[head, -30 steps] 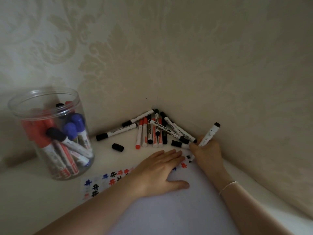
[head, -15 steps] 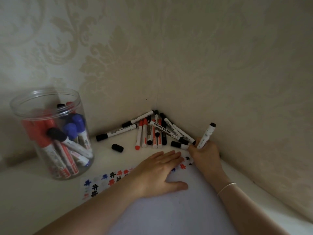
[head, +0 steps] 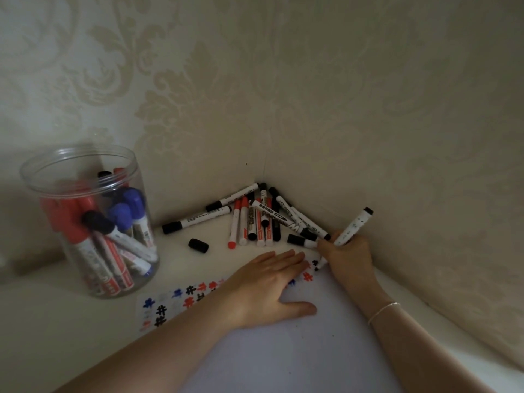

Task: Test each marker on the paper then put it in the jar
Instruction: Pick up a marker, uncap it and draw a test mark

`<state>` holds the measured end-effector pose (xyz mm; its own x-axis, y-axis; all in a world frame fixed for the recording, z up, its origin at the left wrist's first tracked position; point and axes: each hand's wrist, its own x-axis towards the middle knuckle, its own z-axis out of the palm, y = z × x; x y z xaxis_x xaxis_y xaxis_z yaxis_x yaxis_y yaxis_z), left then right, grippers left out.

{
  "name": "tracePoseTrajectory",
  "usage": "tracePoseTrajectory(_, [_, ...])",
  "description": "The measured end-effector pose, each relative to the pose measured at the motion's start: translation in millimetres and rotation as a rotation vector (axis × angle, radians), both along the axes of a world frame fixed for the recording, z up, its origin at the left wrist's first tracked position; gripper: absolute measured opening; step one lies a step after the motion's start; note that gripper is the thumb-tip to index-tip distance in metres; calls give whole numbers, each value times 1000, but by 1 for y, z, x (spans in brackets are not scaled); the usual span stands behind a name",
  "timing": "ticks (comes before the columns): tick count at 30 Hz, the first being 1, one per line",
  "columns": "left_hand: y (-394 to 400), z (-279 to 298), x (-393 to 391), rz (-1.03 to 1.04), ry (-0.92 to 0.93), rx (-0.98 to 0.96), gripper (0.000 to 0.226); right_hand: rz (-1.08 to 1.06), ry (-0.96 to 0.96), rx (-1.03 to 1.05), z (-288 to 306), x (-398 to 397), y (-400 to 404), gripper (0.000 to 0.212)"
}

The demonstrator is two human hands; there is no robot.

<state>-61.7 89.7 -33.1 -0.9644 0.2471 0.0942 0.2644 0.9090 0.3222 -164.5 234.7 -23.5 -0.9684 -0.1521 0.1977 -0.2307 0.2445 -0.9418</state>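
My right hand (head: 347, 258) grips an uncapped black marker (head: 354, 226), its tip down on the white paper (head: 283, 350) beside a small black mark. My left hand (head: 268, 286) lies flat on the paper with fingers straight, pressing it down. A row of black, red and blue marks (head: 187, 296) runs along the paper's far edge. The clear plastic jar (head: 88, 222) stands at the left with several red, blue and black markers inside. A pile of markers (head: 255, 219) lies in the corner behind my hands.
A loose black cap (head: 198, 245) lies on the white surface between the jar and the pile. Patterned walls meet in a corner right behind the markers and run close along the right side of my right arm.
My right hand has shifted slightly while the marker tip stays on the paper. The left hand has stayed flat in place.
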Motion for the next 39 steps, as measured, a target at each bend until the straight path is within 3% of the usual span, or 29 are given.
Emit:
tracePoseTrajectory(9, [0, 1, -1, 2, 3, -7, 84, 26, 7, 91, 3, 5, -4, 39])
tracePoseTrajectory(12, [0, 0, 0, -6, 9, -4, 83, 48, -24, -2, 6, 7, -2, 37])
tracePoseTrajectory(15, [0, 9, 6, 9, 54, 240, 76, 35, -93, -292, 11, 4, 5, 35])
tracePoseTrajectory(17, [-5, 19, 10, 90, 149, 532, 59, 36, -87, -314, 12, 3, 6, 35])
tracePoseTrajectory(18, [-10, 24, 9, 128, 213, 572, 49, 43, -87, -309, 13, 4, 5, 35])
tracePoseTrajectory(20, [-22, 35, 8, 199, 283, 421, 33, 59, -103, -318, 14, 4, 5, 34])
tracePoseTrajectory(23, [-43, 55, 10, 377, 187, 47, 19, 76, -127, -352, 15, 6, 6, 32])
tracePoseTrajectory(26, [-61, 62, 22, 510, 59, -294, 20, 77, -137, -341, 16, 8, 6, 33])
tracePoseTrajectory(29, [-67, 57, 28, 586, 8, -504, 18, 55, -155, -297, 18, 10, 6, 38])
tracePoseTrajectory(36, [-72, 58, 14, 551, 31, -648, 18, 105, -110, -240, 16, 9, 7, 40])
tracePoseTrajectory(37, [-71, 60, 14, 506, 57, -608, 16, 132, -100, -242, 15, 9, 8, 37])
tracePoseTrajectory(39, [-63, 65, 13, 380, 73, -325, 14, 199, -137, -295, 13, 7, 9, 29])
